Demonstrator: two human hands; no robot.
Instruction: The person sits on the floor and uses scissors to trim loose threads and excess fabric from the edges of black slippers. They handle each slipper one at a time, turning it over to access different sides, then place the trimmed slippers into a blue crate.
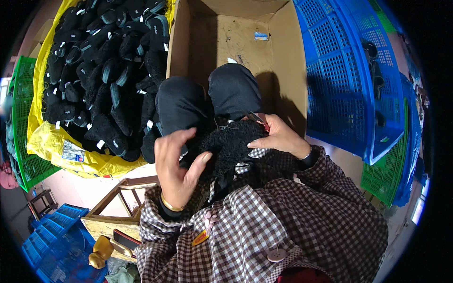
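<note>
A black fuzzy fabric piece (234, 144) lies across my lap, with loose threads along its far edge. My left hand (177, 162) is over its left side, fingers and thumb spread, with nothing seen between them. At the piece's right edge, my right hand (285, 137) is closed round small red-handled snips (261, 120), blades pointing up and left. The right thumb rests on the fuzzy fabric. Part of the snips is hidden by the fingers. To the left, a large yellow bag (45, 137) holds a heap of similar black fuzzy pieces (106, 80) with grey trim and white tags.
Beyond my knees stands an open cardboard box (236, 33) with thread scraps inside. Blue plastic crates (339, 70) rise at the right and a green crate (23, 122) at far left. A wooden stool (106, 212) and a phone (126, 239) are at lower left.
</note>
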